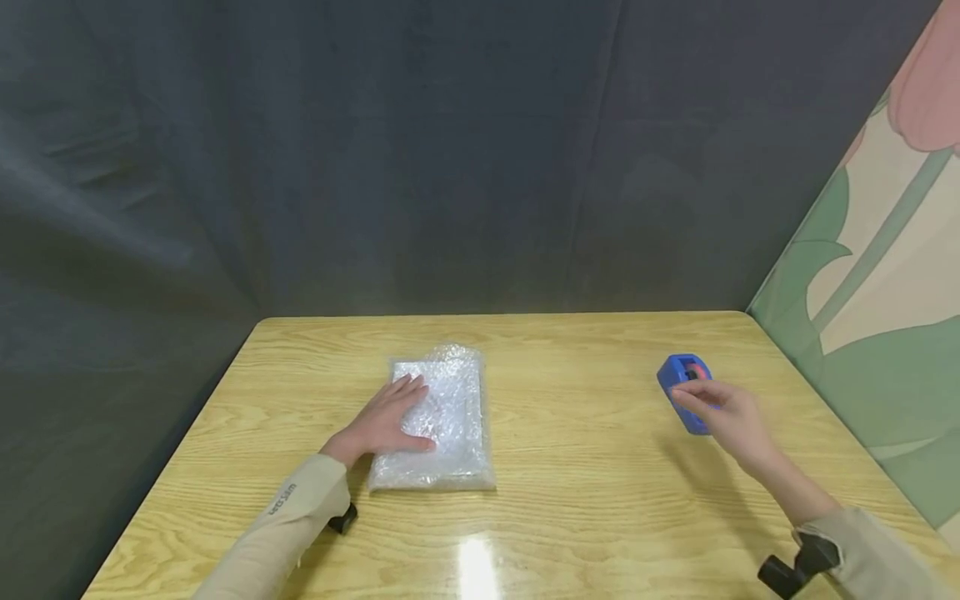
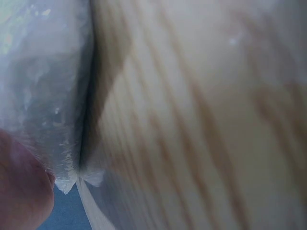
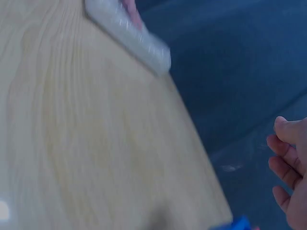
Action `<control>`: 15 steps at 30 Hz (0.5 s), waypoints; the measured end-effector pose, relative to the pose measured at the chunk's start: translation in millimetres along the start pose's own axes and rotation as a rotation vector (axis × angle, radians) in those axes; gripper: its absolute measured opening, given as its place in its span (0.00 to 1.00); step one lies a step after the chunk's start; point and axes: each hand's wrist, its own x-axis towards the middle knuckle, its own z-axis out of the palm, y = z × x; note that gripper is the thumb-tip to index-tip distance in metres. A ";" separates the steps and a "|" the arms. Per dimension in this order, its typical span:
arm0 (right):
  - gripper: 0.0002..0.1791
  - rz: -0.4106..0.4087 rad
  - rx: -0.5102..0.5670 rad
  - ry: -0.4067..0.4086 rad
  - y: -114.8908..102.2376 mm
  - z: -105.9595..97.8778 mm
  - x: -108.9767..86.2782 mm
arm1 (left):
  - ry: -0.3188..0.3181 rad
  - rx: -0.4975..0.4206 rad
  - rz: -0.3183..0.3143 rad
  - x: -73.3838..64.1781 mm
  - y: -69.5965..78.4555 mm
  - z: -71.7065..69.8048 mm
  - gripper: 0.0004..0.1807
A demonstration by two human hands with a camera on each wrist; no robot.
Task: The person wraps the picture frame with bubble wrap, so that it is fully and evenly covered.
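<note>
My left hand [image 1: 388,417] rests with fingers spread on a flat package in bubble wrap [image 1: 453,417], left of the table's middle. In the left wrist view, part of that hand [image 2: 24,187] lies against the wrap's edge [image 2: 53,96]. My right hand [image 1: 731,417] is raised at the right, thumb and index finger brought together, overlapping a blue tape dispenser [image 1: 693,421]. From its fingertips [image 3: 280,123] a nearly invisible strip of clear tape [image 3: 231,167] extends, showing mainly as a faint glint in the right wrist view.
The wooden table [image 1: 570,517] has a dark curtain [image 1: 450,167] behind it and on the left. A wall with a flower pattern [image 1: 892,333] runs along the right side. The dispenser stands near the table's right side.
</note>
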 end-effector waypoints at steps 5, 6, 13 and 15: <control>0.13 -0.064 0.103 -0.015 -28.8 22.7 12.5 | 0.004 -0.002 -0.004 -0.6 -0.6 -0.2 0.54; 0.13 -0.077 0.115 -0.014 -33.0 28.9 14.7 | 0.003 0.002 -0.006 -0.7 -0.9 -0.1 0.54; 0.10 -0.126 0.223 -0.023 -60.3 79.5 26.1 | 0.010 0.017 -0.002 0.4 -3.1 1.5 0.54; 0.09 -0.136 0.268 -0.040 -68.1 95.0 28.0 | 0.009 0.017 -0.001 0.9 -3.2 1.9 0.54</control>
